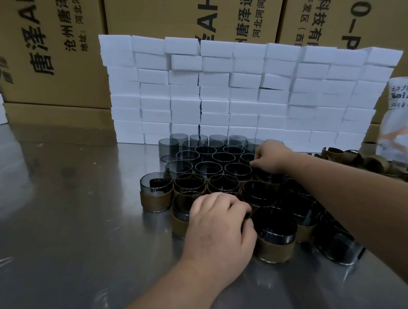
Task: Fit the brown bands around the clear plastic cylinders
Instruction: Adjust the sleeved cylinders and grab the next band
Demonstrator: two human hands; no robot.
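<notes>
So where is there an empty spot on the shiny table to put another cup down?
The metal table is bare to the left of the banded cylinder, and at the near edge around the left hand. It is crowded in the middle, where cylinders stand packed up to the white blocks. The right hand reaches over them, and loose brown bands fill the far right.

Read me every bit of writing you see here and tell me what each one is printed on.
"唐泽AH", sideways: left cardboard box.
"沧州唐泽通", cut off, and "地址:": same box; the smaller line beside them is too blurred.
"AH", "唐泽通", "河北河间": middle cardboard box, all cut off.
"科技有", "开发区": right cardboard box, cut off.
"动力", "Bai Bei": white bag; the rest is blurred.
White blocks, cups, bands: none.
</notes>
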